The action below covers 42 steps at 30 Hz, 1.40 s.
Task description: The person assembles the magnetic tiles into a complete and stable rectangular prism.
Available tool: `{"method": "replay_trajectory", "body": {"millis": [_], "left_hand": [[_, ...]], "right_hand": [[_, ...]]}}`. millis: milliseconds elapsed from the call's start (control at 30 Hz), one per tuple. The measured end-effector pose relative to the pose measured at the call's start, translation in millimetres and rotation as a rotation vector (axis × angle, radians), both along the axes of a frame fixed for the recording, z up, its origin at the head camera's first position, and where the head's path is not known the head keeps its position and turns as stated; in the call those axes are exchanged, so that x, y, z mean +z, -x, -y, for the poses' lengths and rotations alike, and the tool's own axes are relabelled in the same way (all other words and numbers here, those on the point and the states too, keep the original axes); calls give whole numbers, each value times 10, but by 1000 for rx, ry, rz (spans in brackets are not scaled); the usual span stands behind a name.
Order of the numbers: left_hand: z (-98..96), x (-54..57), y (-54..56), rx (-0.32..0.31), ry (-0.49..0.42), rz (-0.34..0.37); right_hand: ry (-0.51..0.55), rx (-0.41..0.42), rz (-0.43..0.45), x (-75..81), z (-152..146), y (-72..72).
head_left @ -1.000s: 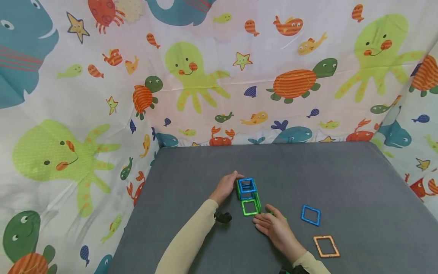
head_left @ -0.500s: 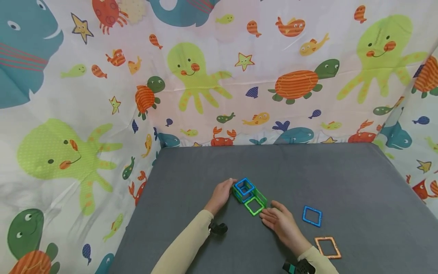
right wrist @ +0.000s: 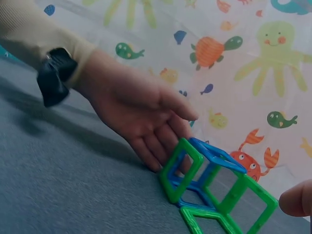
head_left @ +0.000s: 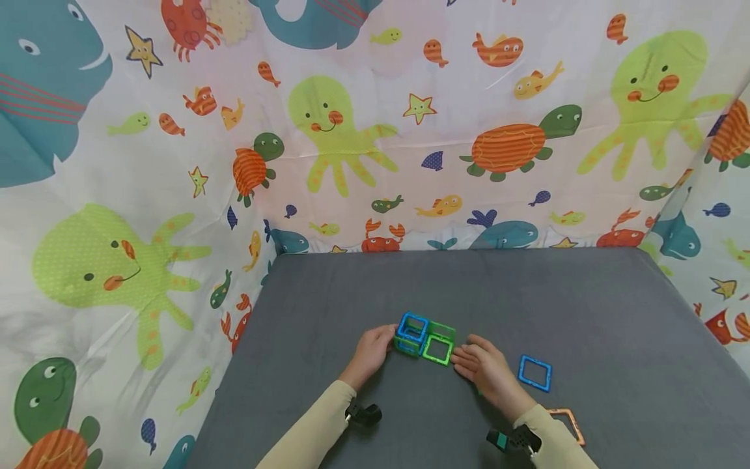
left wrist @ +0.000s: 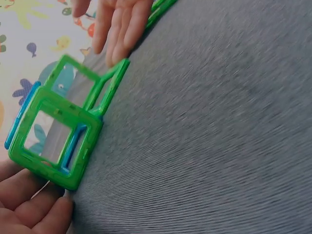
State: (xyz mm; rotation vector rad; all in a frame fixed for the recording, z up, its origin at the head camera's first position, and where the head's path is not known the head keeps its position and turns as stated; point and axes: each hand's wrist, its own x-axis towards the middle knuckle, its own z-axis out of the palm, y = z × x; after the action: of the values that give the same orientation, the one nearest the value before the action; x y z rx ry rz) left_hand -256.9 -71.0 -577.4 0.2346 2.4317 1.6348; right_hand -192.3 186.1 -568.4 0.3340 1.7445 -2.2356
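Note:
Several magnetic frame tiles form a small structure: a cube (head_left: 412,333) with green sides and a blue top, plus a flat green tile (head_left: 438,350) and an upright green tile (head_left: 443,331) at its right. My left hand (head_left: 370,352) is at the cube's left side; in the right wrist view its extended fingers lie against the cube's far face. At the structure's right end is my right hand (head_left: 487,370), fingers nearly straight, tips right at the flat tile's edge. In the left wrist view the left fingertips (left wrist: 53,214) meet the cube's bottom edge.
A loose blue square tile (head_left: 535,373) lies right of my right hand. Nearer, an orange tile (head_left: 571,420) is partly hidden by the right sleeve. Another green tile (left wrist: 162,10) shows beyond the right hand. A patterned sea-animal curtain (head_left: 375,130) surrounds the grey tabletop (head_left: 527,293).
The structure has turned counterclockwise, its cube end swinging from the far side to the left. My left hand has moved nearer with it; my right hand has shifted slightly right and away.

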Motion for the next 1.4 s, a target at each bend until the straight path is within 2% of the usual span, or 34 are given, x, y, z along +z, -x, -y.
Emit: {"method": "replay_trajectory", "body": {"millis": [233, 467, 667, 833, 1000, 1233, 1400], "left_hand": [[1, -20, -178, 33, -15, 1], [-4, -84, -285, 13, -54, -49], [6, -118, -343, 7, -69, -53], [19, -142, -340, 5, -73, -49], [51, -154, -286, -25, -55, -38], [116, -104, -217, -96, 8, 53], [137, -74, -177, -126, 56, 78]], "right_hand": [[-82, 33, -12, 11, -50, 119], [-98, 45, -9, 28, -70, 185], [-119, 50, -9, 22, -86, 233], [-133, 63, -13, 24, -89, 236], [-177, 76, -28, 28, -73, 219], [-202, 70, -33, 10, -54, 211], [-204, 76, -41, 15, -36, 205]]}}
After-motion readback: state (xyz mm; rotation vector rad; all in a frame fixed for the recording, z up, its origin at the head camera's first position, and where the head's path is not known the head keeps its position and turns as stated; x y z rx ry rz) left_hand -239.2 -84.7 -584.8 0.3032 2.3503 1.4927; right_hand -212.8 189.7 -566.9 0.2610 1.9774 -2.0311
